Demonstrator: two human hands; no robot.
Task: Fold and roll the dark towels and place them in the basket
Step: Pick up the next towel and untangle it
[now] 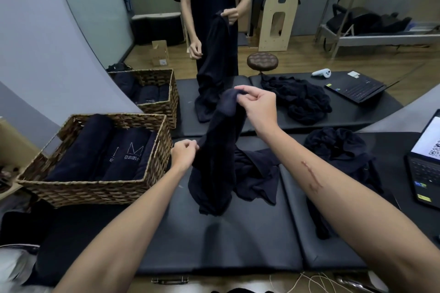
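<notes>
Two bare forearms reach in from the bottom edge over a black padded surface (238, 240). The right hand (258, 102) is raised, thumb and fingers pinching the top corner of a dark towel (219, 150). The left hand (184, 153) sits lower, its fingers curled on the towel's left edge. The towel hangs bunched between them, its lower end resting crumpled on the surface, with a fold spread out to the right.

To the left stands a wicker basket (95, 190), partly on the surface's left end. Inside lie rolled towels (112, 147) side by side, one showing pale lettering.

On the right, well apart from the basket, a pile (338, 147) of loose dark towels lies heaped on the surface, one trailing down toward the near edge. Just beyond it, at the right edge, an open laptop (426, 164) shows a lit screen with a square code.

A large mirror (309, 43) rises behind the surface. It reflects the person in dark clothing holding the towel, the basket, the pile, the laptop and a white controller (322, 72). A brown stool (262, 61), a wooden arched frame (276, 24) and a cardboard box (160, 53) also show in it, on a wooden floor.

Thin pale cords (307, 282) lie tangled along the bottom edge, below the surface.
</notes>
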